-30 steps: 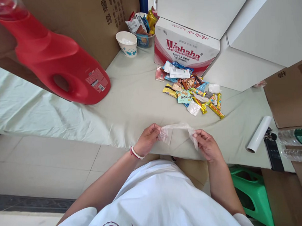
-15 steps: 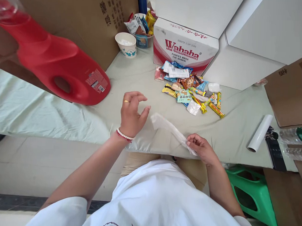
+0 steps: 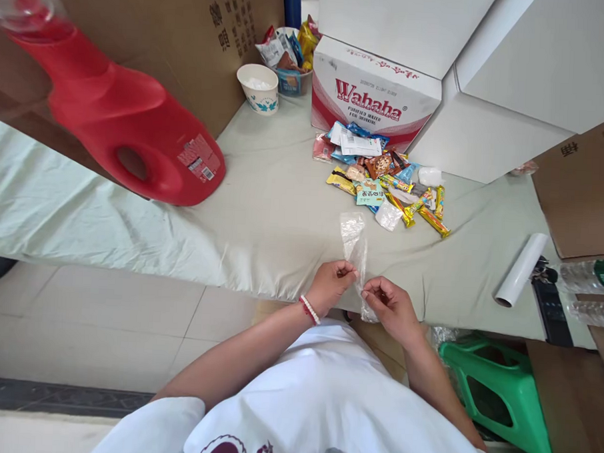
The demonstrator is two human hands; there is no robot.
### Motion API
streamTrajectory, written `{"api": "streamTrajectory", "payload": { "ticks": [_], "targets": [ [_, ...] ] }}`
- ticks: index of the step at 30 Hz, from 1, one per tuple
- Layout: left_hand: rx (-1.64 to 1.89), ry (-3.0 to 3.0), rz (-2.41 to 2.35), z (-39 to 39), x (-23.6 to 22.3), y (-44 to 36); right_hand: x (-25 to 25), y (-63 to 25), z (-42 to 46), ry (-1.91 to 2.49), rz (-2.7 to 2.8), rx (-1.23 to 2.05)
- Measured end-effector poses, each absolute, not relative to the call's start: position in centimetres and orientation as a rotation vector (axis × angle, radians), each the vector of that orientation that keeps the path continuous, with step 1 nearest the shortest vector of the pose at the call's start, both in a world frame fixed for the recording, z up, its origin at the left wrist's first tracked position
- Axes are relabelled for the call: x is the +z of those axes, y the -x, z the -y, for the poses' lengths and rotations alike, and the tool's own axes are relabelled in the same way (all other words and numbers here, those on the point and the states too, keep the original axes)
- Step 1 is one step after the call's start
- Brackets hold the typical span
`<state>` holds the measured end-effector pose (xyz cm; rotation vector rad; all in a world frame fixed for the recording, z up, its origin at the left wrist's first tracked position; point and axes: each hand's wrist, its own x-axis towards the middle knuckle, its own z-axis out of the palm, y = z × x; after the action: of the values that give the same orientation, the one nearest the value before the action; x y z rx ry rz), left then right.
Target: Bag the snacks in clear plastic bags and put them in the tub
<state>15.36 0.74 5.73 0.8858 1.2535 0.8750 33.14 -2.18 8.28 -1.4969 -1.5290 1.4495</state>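
A clear plastic bag, narrow and crumpled, hangs between my hands at the front edge of the table. My left hand, with a white and red bracelet at the wrist, pinches the bag's left side. On the other side, my right hand grips the bag between thumb and fingers. The bag's top end leans toward a pile of wrapped snacks, and its lower end dangles past the table edge. Among the snacks are a light green packet and several yellow-wrapped sticks.
A large red jug stands on the left. Behind the snacks is a Wahaha box, with a paper cup and a snack tub to its left. A white roll lies right; a green stool is below.
My left hand has moved right and down from its open pose and now pinches the bag. The bag has swung more upright, and my right hand keeps its hold.
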Motion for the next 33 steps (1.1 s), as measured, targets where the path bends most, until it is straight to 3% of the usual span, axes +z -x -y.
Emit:
{"api": "streamTrajectory", "payload": {
  "ticks": [6, 18, 25, 33],
  "targets": [
    [0.88, -0.879, -1.152, -0.3, 5.7, -15.0, 7.6, -33.0, 1.1, 1.522, 1.476, 1.38],
    [1.034, -0.751, -1.089, -0.2, 5.2, -12.1, 7.3, -33.9, -0.5, 1.518, 0.988, 1.55],
    [0.965, -0.866, -0.997, 0.2, 5.5, -12.8, 7.7, -30.7, -1.2, 1.417, 1.045, 1.629],
    [1.002, -0.828, -1.084, 0.2, 5.0, -10.8, 8.7, -33.7, -2.1, 1.439, 0.856, 1.617]
  ]
}}
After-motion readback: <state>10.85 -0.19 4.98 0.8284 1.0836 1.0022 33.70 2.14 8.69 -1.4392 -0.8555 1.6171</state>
